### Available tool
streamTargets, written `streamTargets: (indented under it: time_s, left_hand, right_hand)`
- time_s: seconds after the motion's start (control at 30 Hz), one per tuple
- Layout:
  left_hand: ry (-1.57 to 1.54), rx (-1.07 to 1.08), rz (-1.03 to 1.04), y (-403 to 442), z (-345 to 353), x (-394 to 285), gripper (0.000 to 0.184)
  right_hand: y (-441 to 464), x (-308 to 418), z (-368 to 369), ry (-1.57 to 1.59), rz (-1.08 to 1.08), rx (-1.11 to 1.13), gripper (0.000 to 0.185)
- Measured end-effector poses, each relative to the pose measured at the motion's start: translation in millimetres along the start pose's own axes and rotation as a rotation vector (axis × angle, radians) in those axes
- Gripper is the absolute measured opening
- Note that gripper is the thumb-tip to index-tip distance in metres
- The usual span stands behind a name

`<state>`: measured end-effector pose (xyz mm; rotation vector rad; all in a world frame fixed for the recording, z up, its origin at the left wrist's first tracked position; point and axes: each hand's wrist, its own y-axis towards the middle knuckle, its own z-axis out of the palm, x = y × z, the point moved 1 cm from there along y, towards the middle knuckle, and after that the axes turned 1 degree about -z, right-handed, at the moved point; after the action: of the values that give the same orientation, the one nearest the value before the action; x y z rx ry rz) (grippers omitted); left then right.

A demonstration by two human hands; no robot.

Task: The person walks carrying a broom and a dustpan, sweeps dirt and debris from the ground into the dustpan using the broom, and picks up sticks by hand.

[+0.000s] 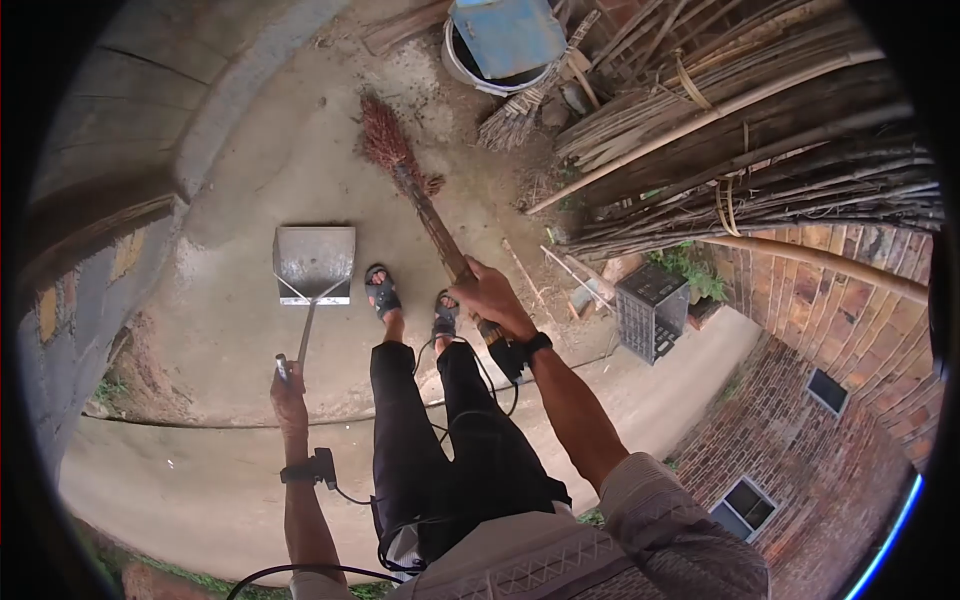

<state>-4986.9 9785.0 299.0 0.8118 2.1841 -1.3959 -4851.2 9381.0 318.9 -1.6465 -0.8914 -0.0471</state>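
Observation:
My right hand (494,298) is wrapped round the thick handle of a broom (432,219), whose reddish bristles reach forward over the concrete ground. At the lower left, my left hand (289,390) is closed on the upper end of a long thin handle. That handle runs forward to a metal dustpan (315,262), which rests on the ground left of my feet. The broom head lies ahead and to the right of the dustpan, apart from it. Whether the bristles touch the ground I cannot tell.
Bundles of sticks (760,170) are stacked along the right. A black plastic crate (650,312) stands by the brick wall (740,430). Ahead are a bucket with a blue cover (508,38) and a second broom (511,122). A wall (90,310) bounds the left side.

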Motion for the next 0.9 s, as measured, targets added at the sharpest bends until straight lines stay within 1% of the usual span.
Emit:
streamTargets:
  time_s: [0.1,0.13,0.2,0.23,0.3,0.33,0.37,0.4,0.47,0.5,0.57,0.6,0.67,0.73,0.8,0.83,0.9]
  left_hand:
    - [0.008,-0.019,-0.023,2,-6,4,0.028]
    - [0.010,-0.005,-0.030,2,-7,5,0.029]
    - [0.012,0.003,-0.036,7,-9,8,0.029]
    - [0.019,0.008,-0.028,8,-8,13,0.029]
    - [0.033,0.020,-0.008,7,-5,19,0.026]
    - [0.037,0.025,-0.013,6,-3,20,0.026]
    - [0.039,0.041,-0.016,3,1,20,0.025]
    - [0.042,0.060,-0.016,2,4,20,0.024]
    - [0.038,0.075,-0.008,2,7,17,0.024]
    - [0.029,0.080,-0.002,2,9,15,0.024]
    - [0.042,0.118,0.034,7,4,24,0.024]
    - [0.050,0.143,0.062,9,0,29,0.024]
    - [0.084,0.166,0.055,15,-2,33,0.024]
    - [0.127,0.202,0.042,15,-5,35,0.024]
    - [0.035,0.232,0.043,17,0,36,0.024]
    - [0.048,0.245,0.038,17,-2,39,0.024]
    - [0.019,0.262,0.039,22,-3,44,0.023]
  right_hand:
    - [-21,-19,-9,-0.171,0.013,-0.114,0.087]
    - [-15,-26,-10,-0.160,0.071,-0.175,0.081]
    - [11,-30,-14,-0.131,0.105,-0.262,0.062]
    - [38,-38,-14,-0.132,0.108,-0.257,0.062]
    - [94,-52,-3,-0.068,0.026,-0.285,0.041]
    - [97,-28,7,-0.027,0.050,-0.228,0.033]
    - [88,-3,17,-0.048,0.026,-0.236,0.033]
    - [94,-5,31,-0.118,0.038,-0.200,0.041]
    - [82,-6,55,-0.193,-0.144,-0.243,0.044]
    - [64,-1,50,-0.186,-0.138,-0.257,0.044]
    - [15,16,44,-0.017,-0.065,-0.043,0.058]
    - [-3,1,48,-0.007,-0.060,-0.046,0.058]
    - [-42,-38,59,0.030,0.070,-0.035,0.078]
    - [-95,-56,59,0.262,0.335,-0.045,0.078]
    - [-130,-102,61,0.431,0.399,-0.044,0.057]
    - [-142,-125,61,0.444,0.412,-0.047,0.057]
    - [-151,-167,63,0.682,0.564,-0.038,0.033]
